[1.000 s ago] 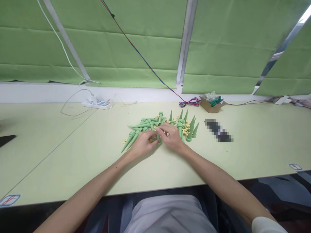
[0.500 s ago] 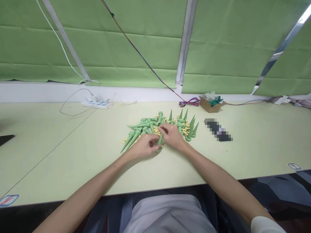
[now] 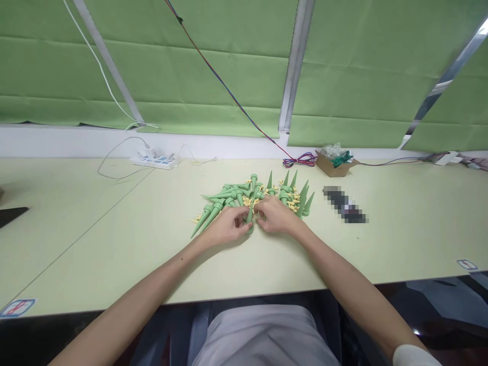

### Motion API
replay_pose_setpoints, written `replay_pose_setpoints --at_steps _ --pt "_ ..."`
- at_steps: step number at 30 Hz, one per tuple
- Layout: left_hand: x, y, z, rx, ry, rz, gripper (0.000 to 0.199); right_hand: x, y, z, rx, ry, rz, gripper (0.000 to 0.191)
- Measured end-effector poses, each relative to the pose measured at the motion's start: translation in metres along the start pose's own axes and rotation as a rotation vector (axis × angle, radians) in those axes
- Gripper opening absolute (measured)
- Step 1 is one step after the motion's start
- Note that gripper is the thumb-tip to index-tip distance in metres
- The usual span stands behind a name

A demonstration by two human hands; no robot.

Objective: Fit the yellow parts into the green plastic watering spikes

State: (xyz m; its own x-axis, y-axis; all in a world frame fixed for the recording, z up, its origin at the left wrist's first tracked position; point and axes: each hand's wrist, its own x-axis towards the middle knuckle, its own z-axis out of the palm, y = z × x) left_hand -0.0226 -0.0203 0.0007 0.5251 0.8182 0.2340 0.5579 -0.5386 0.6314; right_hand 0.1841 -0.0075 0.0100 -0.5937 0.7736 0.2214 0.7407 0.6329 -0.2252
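Observation:
My left hand [image 3: 231, 223] grips a green plastic plant watering spike [image 3: 249, 217], which stands with its point up and its wide base near the table. Just right of that spike, my right hand [image 3: 276, 214] is closed in a pinch; whatever lies between its fingertips is too small to make out. Behind both hands is a pile of similar green spikes [image 3: 213, 211], many lying on their sides. Small yellow valve pieces [image 3: 293, 203] are scattered among them. To the right of the pile, several spikes [image 3: 308, 204] stand upright on their bases.
A small cardboard box [image 3: 333, 166] with clear plastic and green ties stands at the back, beside a coiled red-blue cable [image 3: 299, 160]. A white power strip [image 3: 156, 161] lies at the back left. A pixelated dark object [image 3: 345, 205] rests on the table [image 3: 114, 244] to the right.
My right hand has drawn back from the yellow pieces to beside the held spike. My left hand keeps its grip on the spike. The view has shifted slightly.

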Motion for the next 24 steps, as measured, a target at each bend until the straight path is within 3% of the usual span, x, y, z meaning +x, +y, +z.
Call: replay_pose_setpoints --at_steps 9,15,24 --pt "0.0 0.003 0.002 0.021 -0.024 -0.005 0.014 -0.001 0.005 0.007 -0.024 -0.024 0.004 0.025" --pt "-0.001 0.003 0.002 0.004 -0.034 0.005 0.012 -0.002 0.003 0.001 -0.002 -0.036 0.004 0.022" --pt "-0.001 0.004 0.002 0.002 -0.035 0.022 0.009 -0.007 0.002 -0.01 -0.059 -0.164 -0.044 0.029"
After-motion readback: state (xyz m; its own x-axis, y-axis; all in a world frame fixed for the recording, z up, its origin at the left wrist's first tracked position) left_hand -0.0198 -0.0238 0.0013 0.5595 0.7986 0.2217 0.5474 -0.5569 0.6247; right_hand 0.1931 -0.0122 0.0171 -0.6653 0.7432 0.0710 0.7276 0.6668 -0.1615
